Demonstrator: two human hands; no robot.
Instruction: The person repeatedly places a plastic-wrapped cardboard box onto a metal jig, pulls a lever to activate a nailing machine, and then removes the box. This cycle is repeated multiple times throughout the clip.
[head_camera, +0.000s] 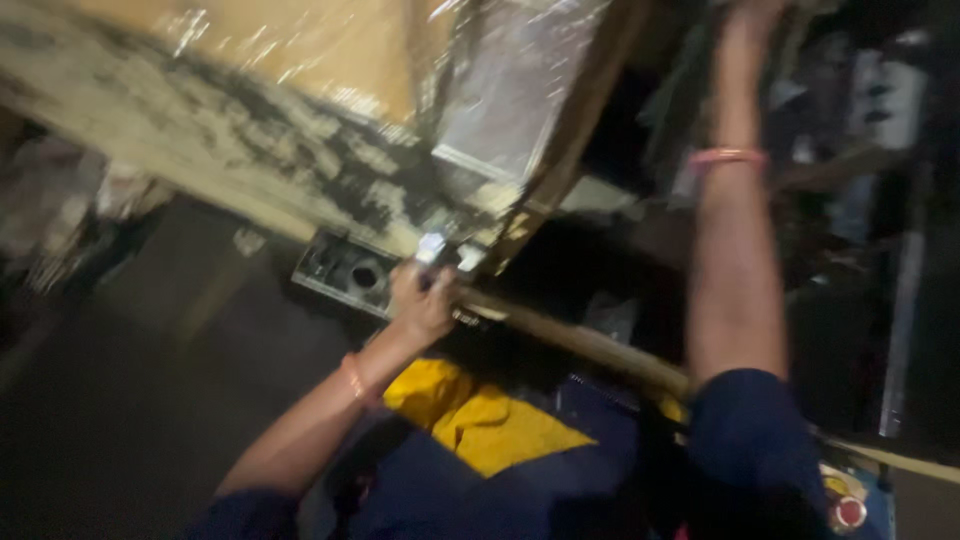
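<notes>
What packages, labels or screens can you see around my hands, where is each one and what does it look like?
Small white rectangular object: at the left hand fingertips, centre; too blurred to identify.
Round red-and-white label-like patch: bottom right corner, on a blue surface.
No screens or signs can be made out.

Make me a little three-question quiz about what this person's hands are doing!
1. True or false: the left hand grips a small pale object.
2. Which hand reaches up to the top edge of the picture?
3. What colour is the cloth below the left hand: A yellow, B green, C white?

Key: 1 true; 2 the right hand; 3 A.
</notes>
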